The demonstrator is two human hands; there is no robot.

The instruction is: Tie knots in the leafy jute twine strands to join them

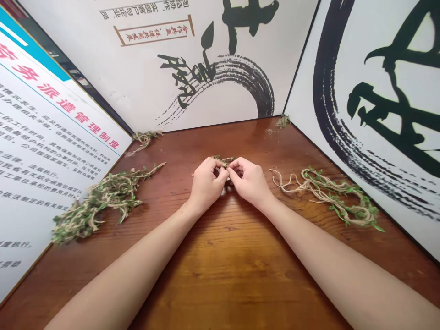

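Note:
My left hand [208, 181] and my right hand [250, 181] meet over the middle of the table. Both are closed in a pinch, thumbs almost touching, on a piece of leafy twine [225, 161], tan cord with small green leaves. Much of this piece is hidden behind my fingers; a short stretch shows just beyond the fingertips. To the left lies a tangled heap of leafy twine [103, 201]. On the right, looser loops of the same twine [343, 197] rest with bare cord ends pointing toward my right hand.
White printed panels [220, 105] stand around the back and both sides of the brown wooden table [206, 275]. A small twine bundle [146, 137] lies in the back left corner. Green scraps [283, 121] sit in the back right corner.

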